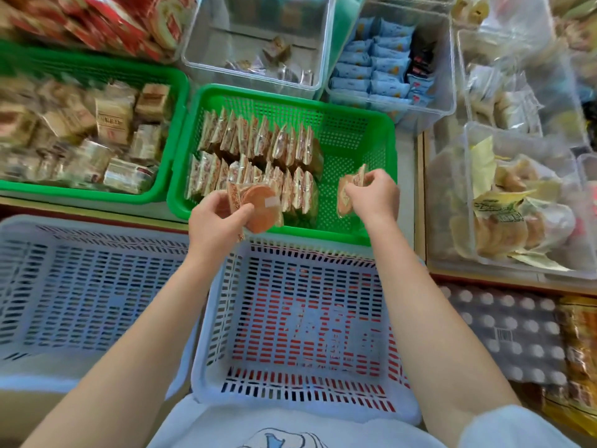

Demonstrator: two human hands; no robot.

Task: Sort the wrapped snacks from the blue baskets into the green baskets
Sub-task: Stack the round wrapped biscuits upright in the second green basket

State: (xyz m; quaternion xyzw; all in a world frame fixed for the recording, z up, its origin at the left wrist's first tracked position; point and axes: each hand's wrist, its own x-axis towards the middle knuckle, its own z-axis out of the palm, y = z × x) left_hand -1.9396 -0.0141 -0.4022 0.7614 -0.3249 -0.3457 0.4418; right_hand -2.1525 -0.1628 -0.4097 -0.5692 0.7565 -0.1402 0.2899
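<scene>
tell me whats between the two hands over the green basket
In the head view, the near row of upright wrapped snacks and bare basket floor lie between the left hand and right hand.

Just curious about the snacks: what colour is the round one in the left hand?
Orange-brown, in a clear wrapper: the round snack in the left hand, head view.
</scene>
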